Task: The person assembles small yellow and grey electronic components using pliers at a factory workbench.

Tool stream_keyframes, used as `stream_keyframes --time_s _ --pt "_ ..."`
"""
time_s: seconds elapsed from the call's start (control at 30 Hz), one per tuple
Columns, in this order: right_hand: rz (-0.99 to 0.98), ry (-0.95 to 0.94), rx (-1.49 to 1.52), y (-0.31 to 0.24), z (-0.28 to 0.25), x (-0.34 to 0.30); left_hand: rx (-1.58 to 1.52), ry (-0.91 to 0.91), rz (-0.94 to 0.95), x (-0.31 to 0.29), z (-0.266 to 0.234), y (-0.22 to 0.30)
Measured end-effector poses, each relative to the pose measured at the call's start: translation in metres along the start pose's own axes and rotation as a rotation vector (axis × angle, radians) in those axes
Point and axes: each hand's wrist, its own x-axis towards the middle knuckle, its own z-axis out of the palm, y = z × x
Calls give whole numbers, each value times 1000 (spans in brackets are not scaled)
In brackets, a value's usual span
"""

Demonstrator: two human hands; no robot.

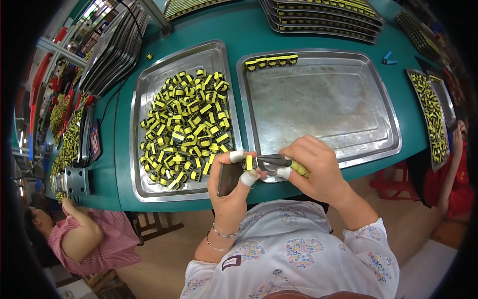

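My left hand (228, 197), with white tape on its fingertips, pinches a small yellow-and-black transformer (249, 162). A dark flat piece (229, 180) shows between its thumb and forefinger; I cannot tell what it is. Closed around the yellow-wrapped handles of a pair of pliers (274, 159) is my right hand (318, 167). The jaws point left and reach the transformer's side. To the left, a metal tray (136, 154) bears a loose heap of similar transformers (186, 124). Beyond my hands lies a second metal tray (323, 99), with a short row of transformers (271, 61) along its far left edge.
Stacked filled trays (323, 22) stand at the back, and upright trays (117, 50) lean at the far left. Blue-handled cutters (389, 59) lie at the right. Co-workers sit on both sides, one in pink stripes (102, 234), one in red (458, 184).
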Motion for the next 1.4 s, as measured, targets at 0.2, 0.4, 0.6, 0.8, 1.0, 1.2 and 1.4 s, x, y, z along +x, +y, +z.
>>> stream_keyframes --time_s 0.2,0.4,0.6,0.8,1.0,1.2,1.4 --pt "-24 2 9 0 2 -1 -23 1 -18 1 1 1" --pt "-44 -18 -10 0 5 -1 -1 -26 23 0 -1 -2" --pt "-70 19 -95 -1 10 -3 -12 -51 73 -1 -2 -4" --pt "36 72 176 1 8 -1 -36 -36 2 0 -3 0" --pt "287 -83 826 -14 13 10 -89 -144 -152 -3 4 14" --pt "438 -182 1133 -23 16 13 -15 -47 -176 -4 11 17" --pt "566 -157 1171 -14 16 7 -150 -56 -4 0 -16 3"
